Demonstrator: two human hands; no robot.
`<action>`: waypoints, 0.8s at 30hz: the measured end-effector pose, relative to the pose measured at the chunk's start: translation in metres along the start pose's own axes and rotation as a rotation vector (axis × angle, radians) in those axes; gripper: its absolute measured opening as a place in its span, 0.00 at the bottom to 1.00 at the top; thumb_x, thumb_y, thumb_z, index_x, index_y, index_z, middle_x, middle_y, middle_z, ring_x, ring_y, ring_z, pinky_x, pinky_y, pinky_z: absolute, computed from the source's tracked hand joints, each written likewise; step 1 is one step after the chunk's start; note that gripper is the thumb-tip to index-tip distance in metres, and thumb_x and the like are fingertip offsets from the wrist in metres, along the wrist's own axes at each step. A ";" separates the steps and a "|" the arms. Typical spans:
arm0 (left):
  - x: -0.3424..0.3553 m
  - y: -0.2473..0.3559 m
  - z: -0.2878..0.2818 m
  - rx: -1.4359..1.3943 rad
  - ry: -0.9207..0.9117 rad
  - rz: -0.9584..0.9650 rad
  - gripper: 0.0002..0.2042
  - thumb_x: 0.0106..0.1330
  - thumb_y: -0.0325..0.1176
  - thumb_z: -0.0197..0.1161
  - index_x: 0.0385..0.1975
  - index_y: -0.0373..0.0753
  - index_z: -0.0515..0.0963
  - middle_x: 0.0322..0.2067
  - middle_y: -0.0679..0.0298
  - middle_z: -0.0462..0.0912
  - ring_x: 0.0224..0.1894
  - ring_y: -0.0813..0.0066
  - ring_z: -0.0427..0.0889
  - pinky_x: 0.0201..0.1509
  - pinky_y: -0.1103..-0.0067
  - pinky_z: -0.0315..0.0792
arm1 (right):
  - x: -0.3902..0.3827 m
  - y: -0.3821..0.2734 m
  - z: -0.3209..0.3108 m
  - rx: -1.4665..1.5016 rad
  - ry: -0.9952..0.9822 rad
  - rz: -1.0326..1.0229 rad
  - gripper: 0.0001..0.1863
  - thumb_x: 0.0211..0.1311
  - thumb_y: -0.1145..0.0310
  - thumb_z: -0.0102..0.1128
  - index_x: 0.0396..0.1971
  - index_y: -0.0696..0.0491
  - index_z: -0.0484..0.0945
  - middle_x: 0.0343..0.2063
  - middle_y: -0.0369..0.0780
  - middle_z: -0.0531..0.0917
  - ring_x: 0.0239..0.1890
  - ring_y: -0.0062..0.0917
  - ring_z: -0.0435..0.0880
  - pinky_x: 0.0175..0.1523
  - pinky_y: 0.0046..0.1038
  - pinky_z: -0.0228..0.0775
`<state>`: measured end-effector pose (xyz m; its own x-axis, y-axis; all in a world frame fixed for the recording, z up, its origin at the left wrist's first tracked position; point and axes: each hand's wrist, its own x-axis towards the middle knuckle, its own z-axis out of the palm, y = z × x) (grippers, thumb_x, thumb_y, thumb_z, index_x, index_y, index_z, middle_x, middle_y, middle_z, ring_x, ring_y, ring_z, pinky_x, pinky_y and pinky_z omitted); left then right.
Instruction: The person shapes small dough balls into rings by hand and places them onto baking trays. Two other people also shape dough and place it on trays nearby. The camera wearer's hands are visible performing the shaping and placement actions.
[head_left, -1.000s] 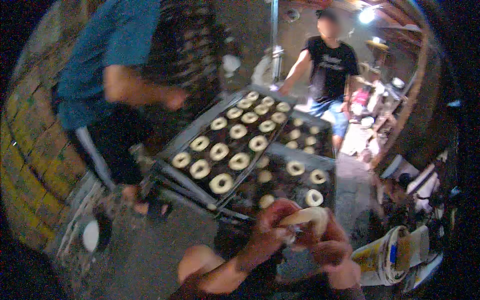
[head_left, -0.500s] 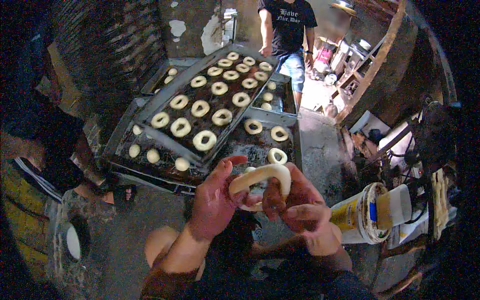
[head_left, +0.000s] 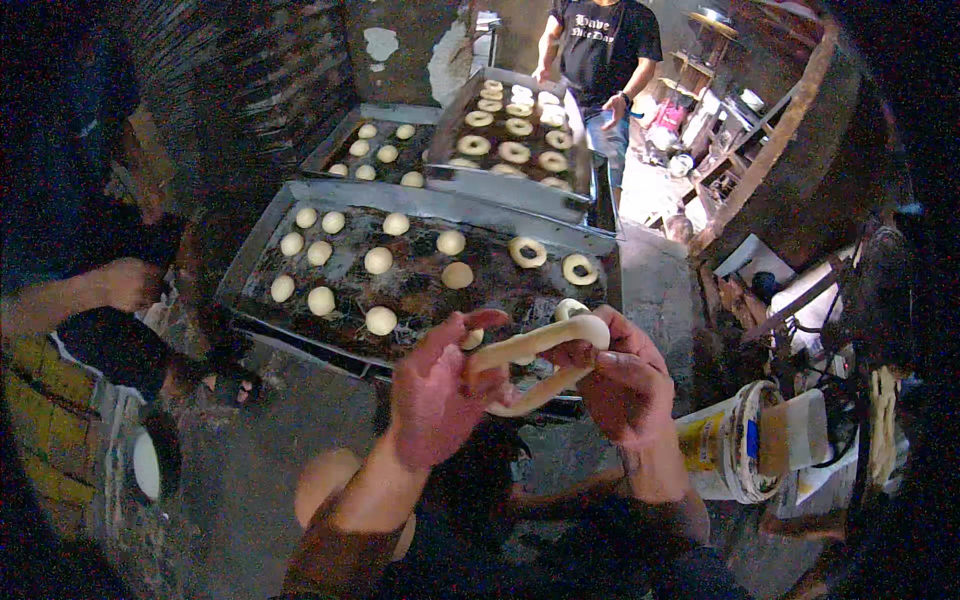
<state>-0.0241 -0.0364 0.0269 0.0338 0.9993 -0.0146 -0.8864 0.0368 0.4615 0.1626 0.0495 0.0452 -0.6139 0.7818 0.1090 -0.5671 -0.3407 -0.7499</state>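
Note:
My left hand (head_left: 435,390) and my right hand (head_left: 625,385) both grip a pale, stretched dough ring (head_left: 525,343) between them, fingers curled through and around it. Just beyond them lies a wide, worn metal tray (head_left: 350,205) with several round dough balls (head_left: 378,260) spread over it. Two shaped dough rings (head_left: 527,251) lie at its right, and another is partly hidden behind the held ring.
Behind are a smaller tray of dough balls (head_left: 330,160) and a tray of rings (head_left: 510,185), held by a standing person (head_left: 600,60). Another person's arm (head_left: 50,300) is at left. A bucket (head_left: 720,450) stands at lower right.
The tray of rings has moved back toward the standing person, uncovering the dough balls beneath. The person at left has shifted. The ring in my hands looks more elongated, raised toward the right.

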 end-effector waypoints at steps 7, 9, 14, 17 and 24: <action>0.008 0.009 -0.019 0.112 0.390 0.053 0.28 0.69 0.54 0.53 0.60 0.39 0.66 0.48 0.50 0.79 0.44 0.58 0.80 0.51 0.66 0.75 | 0.071 0.009 -0.054 -0.278 0.081 0.179 0.08 0.67 0.69 0.55 0.41 0.57 0.78 0.28 0.34 0.78 0.28 0.21 0.77 0.34 0.26 0.71; 0.008 0.009 -0.023 0.279 0.439 0.021 0.26 0.70 0.52 0.52 0.60 0.42 0.65 0.50 0.48 0.79 0.49 0.55 0.80 0.53 0.64 0.74 | 0.107 0.024 -0.092 -0.754 0.170 0.094 0.08 0.66 0.68 0.55 0.37 0.57 0.79 0.27 0.35 0.79 0.26 0.21 0.76 0.31 0.26 0.70; 0.010 0.010 -0.026 0.244 0.428 -0.043 0.22 0.72 0.48 0.51 0.59 0.41 0.67 0.43 0.54 0.82 0.45 0.63 0.82 0.50 0.68 0.73 | 0.182 0.077 -0.185 -0.492 0.306 0.206 0.12 0.58 0.64 0.63 0.33 0.59 0.83 0.24 0.37 0.82 0.26 0.24 0.79 0.32 0.29 0.71; 0.012 0.011 -0.025 0.267 0.384 -0.023 0.20 0.72 0.47 0.51 0.56 0.40 0.69 0.42 0.54 0.83 0.44 0.61 0.83 0.50 0.67 0.74 | 0.198 0.106 -0.210 -1.228 0.221 0.009 0.17 0.51 0.59 0.69 0.29 0.59 0.83 0.23 0.42 0.85 0.28 0.29 0.84 0.34 0.34 0.74; 0.017 0.014 -0.022 0.307 0.391 -0.040 0.18 0.71 0.45 0.53 0.52 0.39 0.73 0.38 0.57 0.84 0.42 0.64 0.83 0.48 0.69 0.75 | 0.177 0.105 -0.193 -1.855 0.193 -0.293 0.16 0.48 0.66 0.68 0.39 0.54 0.83 0.32 0.46 0.82 0.36 0.44 0.83 0.45 0.40 0.76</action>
<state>-0.0461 -0.0189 0.0134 -0.1629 0.9254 -0.3422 -0.7089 0.1315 0.6929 0.1003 0.2524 -0.1405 -0.4842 0.7880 0.3803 0.6839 0.6120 -0.3972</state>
